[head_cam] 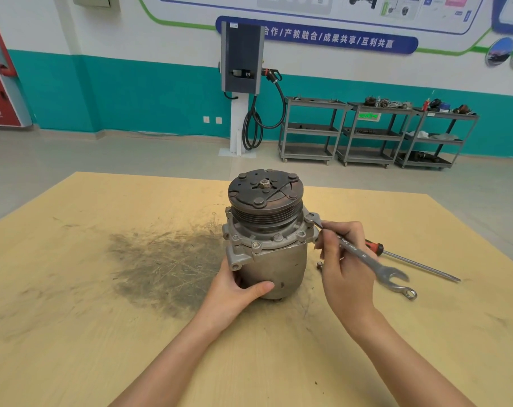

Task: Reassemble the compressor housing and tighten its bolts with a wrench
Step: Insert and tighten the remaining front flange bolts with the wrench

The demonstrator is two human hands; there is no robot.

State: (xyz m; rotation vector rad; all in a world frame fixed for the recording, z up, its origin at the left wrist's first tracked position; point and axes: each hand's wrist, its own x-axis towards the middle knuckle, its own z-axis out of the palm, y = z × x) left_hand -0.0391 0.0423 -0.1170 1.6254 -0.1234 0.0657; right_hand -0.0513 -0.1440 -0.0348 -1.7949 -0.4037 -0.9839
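Observation:
The grey metal compressor stands upright on the wooden table, with its dark pulley on top. My left hand grips the lower body of the housing from the left, thumb across the front. My right hand holds a combination wrench by the shaft. The wrench's ring end sits on a bolt at the right side of the housing flange, and its open end points toward me on the right. Several other bolt heads show around the flange.
A red-handled screwdriver lies on the table to the right, beyond the wrench. A second small wrench and a loose bolt lie near my right hand. A dark greasy smear covers the table left of the compressor.

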